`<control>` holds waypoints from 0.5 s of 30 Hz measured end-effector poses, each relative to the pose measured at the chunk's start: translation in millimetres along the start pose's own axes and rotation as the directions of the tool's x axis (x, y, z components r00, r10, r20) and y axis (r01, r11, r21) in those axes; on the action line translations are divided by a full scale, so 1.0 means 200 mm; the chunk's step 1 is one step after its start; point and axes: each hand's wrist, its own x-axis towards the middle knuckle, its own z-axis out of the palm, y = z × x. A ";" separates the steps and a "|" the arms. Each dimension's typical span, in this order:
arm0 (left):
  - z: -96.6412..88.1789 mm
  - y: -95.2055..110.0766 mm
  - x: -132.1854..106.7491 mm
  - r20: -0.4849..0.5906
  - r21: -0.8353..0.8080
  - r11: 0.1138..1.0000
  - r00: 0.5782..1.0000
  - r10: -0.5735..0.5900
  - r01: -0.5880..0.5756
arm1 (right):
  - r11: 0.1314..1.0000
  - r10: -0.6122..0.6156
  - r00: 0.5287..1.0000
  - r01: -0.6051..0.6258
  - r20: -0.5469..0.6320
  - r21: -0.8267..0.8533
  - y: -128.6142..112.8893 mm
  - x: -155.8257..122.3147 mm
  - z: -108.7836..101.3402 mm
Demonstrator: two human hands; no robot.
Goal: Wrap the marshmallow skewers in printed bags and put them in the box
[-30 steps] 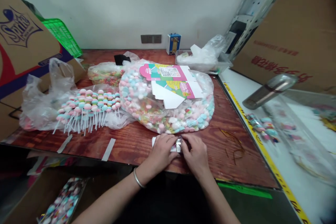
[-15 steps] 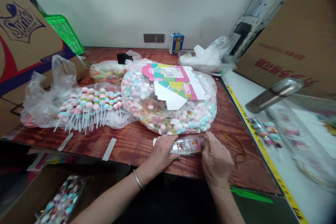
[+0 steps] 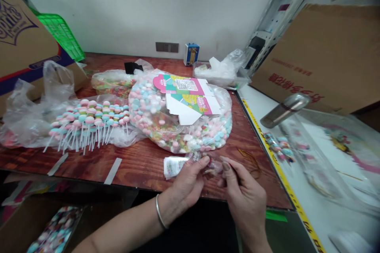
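My left hand (image 3: pixel 187 184) and my right hand (image 3: pixel 242 195) together hold a small clear candy packet (image 3: pixel 190 162) just above the front edge of the wooden table (image 3: pixel 142 166). Both hands pinch it, left on its middle, right on its right end. Its white printed end sticks out to the left. Behind the hands lies a big clear bag of pastel candies (image 3: pixel 181 126) with a flat printed carton (image 3: pixel 190 97) on top. A row of pastel lollipops (image 3: pixel 89 120) on white sticks lies on plastic to the left.
Cardboard boxes stand at left (image 3: pixel 20 43) and right (image 3: pixel 326 55). A green basket (image 3: pixel 59 35) leans at the back left. A metal-handled sealer (image 3: pixel 285 108) sits on the white bench at right. A box of packed candies (image 3: pixel 53 233) is below left. Rubber bands (image 3: pixel 249 158) lie on the table.
The hands lifted the packet off the table and drew it nearer to me. The right hand moved back in to the packet's end. The camera view shifted slightly right.
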 end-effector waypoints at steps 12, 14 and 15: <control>-0.08 0.03 -0.01 -0.197 0.146 0.985 0.973 0.118 -0.090 | 0.974 0.160 0.948 -0.197 0.277 0.109 0.06 -0.07 0.01; -0.10 0.03 0.00 -0.168 0.059 0.995 0.982 0.086 -0.077 | 0.982 0.128 0.944 -0.163 0.306 0.093 0.06 -0.07 0.01; -0.11 0.04 0.01 -0.167 0.015 0.997 0.983 0.081 -0.079 | 0.987 0.115 0.950 -0.143 0.291 0.077 0.05 -0.08 0.01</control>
